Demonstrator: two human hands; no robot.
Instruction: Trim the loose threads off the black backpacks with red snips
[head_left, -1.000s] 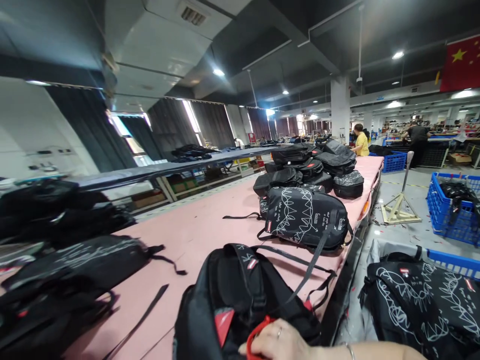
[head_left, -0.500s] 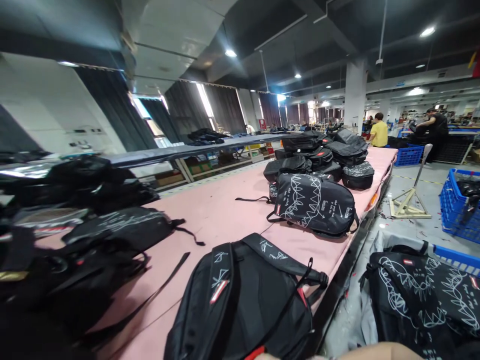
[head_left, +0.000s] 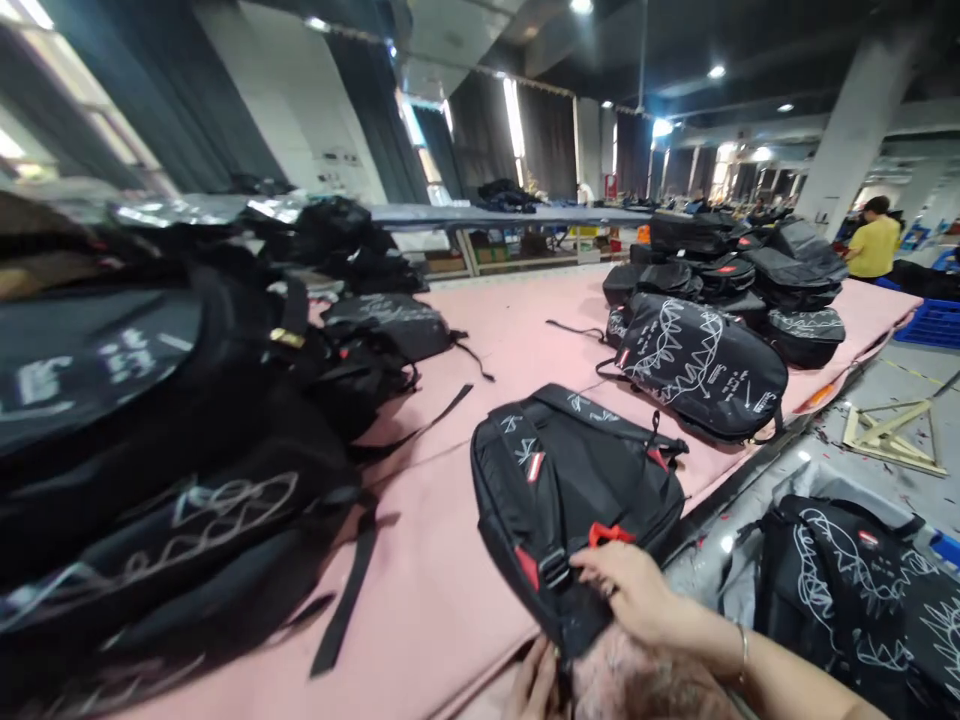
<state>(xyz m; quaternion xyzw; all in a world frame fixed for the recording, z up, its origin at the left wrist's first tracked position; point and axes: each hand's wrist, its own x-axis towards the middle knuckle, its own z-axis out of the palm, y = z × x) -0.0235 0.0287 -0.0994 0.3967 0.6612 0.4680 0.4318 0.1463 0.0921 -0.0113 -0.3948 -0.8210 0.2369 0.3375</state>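
Note:
A black backpack [head_left: 600, 455] lies with its strap side up on the pink-covered table, its narrow end towards me. My right hand [head_left: 634, 590] reaches in from the right, its fingers closed on the backpack's strap beside a black buckle [head_left: 555, 567]. A red loop [head_left: 609, 535] lies just beyond its knuckles. At the bottom edge, my left hand [head_left: 534, 682] has bent fingers against the backpack's near corner; most of this hand is cut off. A blurred pinkish-brown fuzzy shape [head_left: 645, 680] covers part of the near end, and I cannot make out what it is.
Black backpacks with white drawings [head_left: 150, 540] crowd the table's left side. Farther along the pink table [head_left: 480, 350] are another printed backpack [head_left: 697, 370] and a pile of bags [head_left: 727, 260]. A bin of backpacks [head_left: 847, 590] stands right. A person in yellow [head_left: 874, 240] is behind.
The view has swung left and down, so the scene has shifted right and the near backpack shows more fully. Both hands are now in view at its near end.

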